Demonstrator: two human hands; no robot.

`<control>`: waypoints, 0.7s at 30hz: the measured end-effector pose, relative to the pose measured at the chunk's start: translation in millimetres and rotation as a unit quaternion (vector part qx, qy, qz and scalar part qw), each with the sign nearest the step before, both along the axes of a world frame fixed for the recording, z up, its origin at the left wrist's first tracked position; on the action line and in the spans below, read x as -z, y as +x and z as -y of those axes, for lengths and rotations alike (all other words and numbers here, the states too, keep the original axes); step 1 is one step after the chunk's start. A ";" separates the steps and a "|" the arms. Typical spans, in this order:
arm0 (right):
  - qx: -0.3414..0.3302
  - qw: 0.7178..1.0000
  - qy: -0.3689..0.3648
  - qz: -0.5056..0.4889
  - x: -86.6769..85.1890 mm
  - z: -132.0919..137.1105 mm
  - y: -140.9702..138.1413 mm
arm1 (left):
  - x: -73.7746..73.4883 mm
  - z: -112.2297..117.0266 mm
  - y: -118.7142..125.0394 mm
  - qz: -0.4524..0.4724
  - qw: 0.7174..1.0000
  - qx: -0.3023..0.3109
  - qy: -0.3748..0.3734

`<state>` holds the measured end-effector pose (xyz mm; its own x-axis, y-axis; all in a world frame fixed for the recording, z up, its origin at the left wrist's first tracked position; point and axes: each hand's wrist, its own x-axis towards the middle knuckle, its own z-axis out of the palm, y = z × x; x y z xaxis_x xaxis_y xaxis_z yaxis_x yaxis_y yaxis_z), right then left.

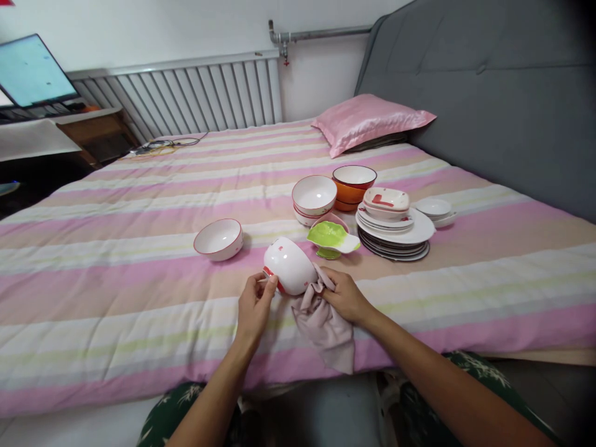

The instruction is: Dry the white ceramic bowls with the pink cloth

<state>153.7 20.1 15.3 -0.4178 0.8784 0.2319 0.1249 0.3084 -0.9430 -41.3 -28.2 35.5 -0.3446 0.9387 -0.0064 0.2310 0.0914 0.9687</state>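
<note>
My left hand (pixel 255 302) grips the red rim of a white bowl (pixel 289 265) that is tipped on its side above the striped bed cover (pixel 116 248). Pressed against the bowl's outer wall is a pale pink cloth (pixel 326 326), held by my right hand (pixel 343 293); the cloth's loose end hangs down toward the bed's near edge. Both hands are closed on what they hold.
A lone white bowl (pixel 218 238) sits to the left. Behind stand stacked white bowls (pixel 314 198), an orange bowl (pixel 354 182), a green leaf-shaped dish (pixel 331 238), a stack of plates (pixel 395 234) and small saucers (pixel 435 209). A pink pillow (pixel 370 121) lies by the grey headboard (pixel 488 93).
</note>
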 end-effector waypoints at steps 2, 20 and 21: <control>-0.001 1.000 -0.005 -0.007 0.5 0.2 -0.2 | 0.7 -0.4 -0.8 0.000 1.000 0.000 -0.002; 0.038 0.965 -0.147 -0.213 -9.5 3.5 1.6 | -4.5 14.5 9.8 -0.191 0.979 0.049 0.059; 0.043 0.964 -0.150 -0.214 -10.5 3.7 1.9 | -5.8 15.4 10.9 -0.200 0.977 0.049 0.060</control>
